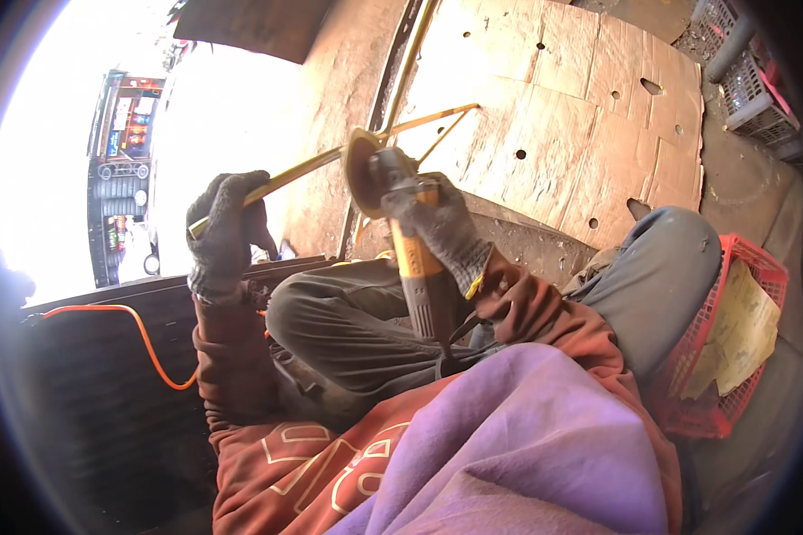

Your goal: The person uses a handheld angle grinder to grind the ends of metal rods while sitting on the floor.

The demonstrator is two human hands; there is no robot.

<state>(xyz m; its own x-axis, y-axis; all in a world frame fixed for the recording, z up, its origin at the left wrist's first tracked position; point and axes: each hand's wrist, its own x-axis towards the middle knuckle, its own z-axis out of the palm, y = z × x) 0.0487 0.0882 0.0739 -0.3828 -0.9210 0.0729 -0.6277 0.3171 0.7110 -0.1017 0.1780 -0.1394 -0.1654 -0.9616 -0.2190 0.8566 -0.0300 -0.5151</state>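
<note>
My left hand [227, 227], in a grey knit glove, is closed round the near end of a thin yellow metal bar [308, 167]. The bar slants up and away to the right, where a second thin piece meets it at a sharp corner. My right hand [435, 218], gloved too, grips a yellow and grey angle grinder [415, 254] near its head. The grinder's round disc [363, 173] stands on edge against or right beside the bar; I cannot tell whether they touch. Its body points down toward my lap.
A large flattened cardboard sheet [562, 116] with holes lies ahead on the floor. At my right stands a red plastic basket [678, 392] holding a yellowish sheet. Grey crates [749, 98] are at the far right. An orange cord [143, 325] runs over the dark ridged surface at left.
</note>
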